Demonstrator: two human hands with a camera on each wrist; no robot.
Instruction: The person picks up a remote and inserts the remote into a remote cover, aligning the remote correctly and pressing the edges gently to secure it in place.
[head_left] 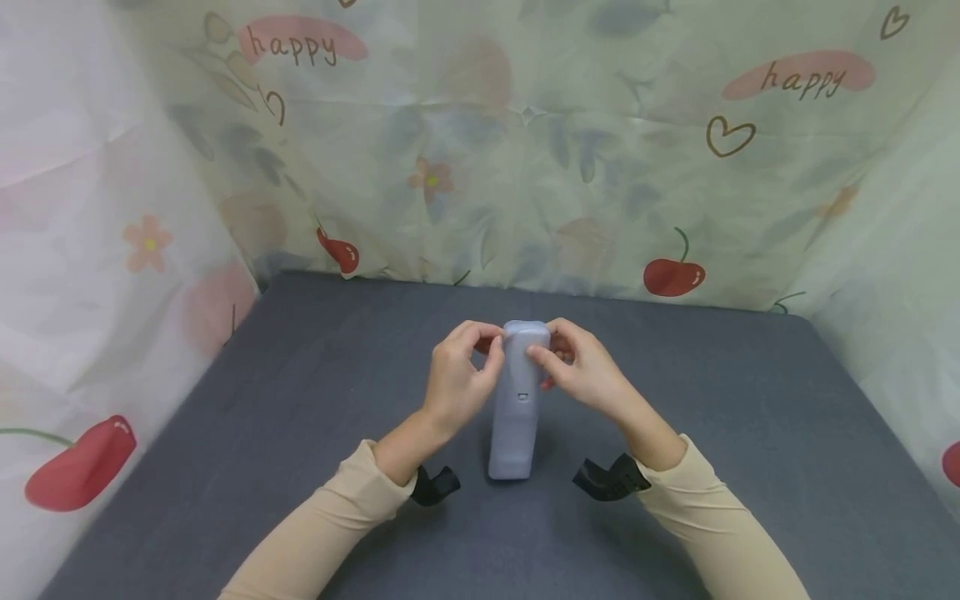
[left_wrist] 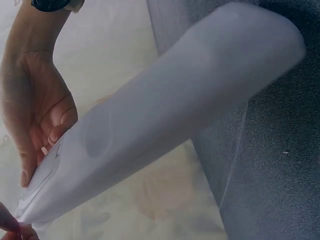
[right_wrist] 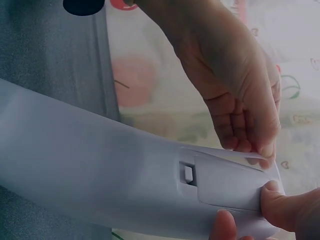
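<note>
A long, pale grey plastic device [head_left: 515, 417] with rounded edges stands lengthwise before me, its lower end close over the dark table. Near its upper end is a panel [right_wrist: 225, 181] with a small latch [right_wrist: 188, 174]. At the upper left edge, my left hand [head_left: 463, 375] pinches a thin pale edge [right_wrist: 227, 152] between thumb and forefinger. Opposite it, my right hand [head_left: 585, 367] grips the upper right side, thumb pressed on the front face by the panel and fingers behind. Those fingers are partly hidden in the head view.
A dark grey cloth [head_left: 360, 383] covers the table. Patterned fabric [head_left: 525, 167] with cherries and hearts hangs behind and on both sides. Black straps [head_left: 611, 477] sit by both wrists, next to beige sleeves [head_left: 352, 492].
</note>
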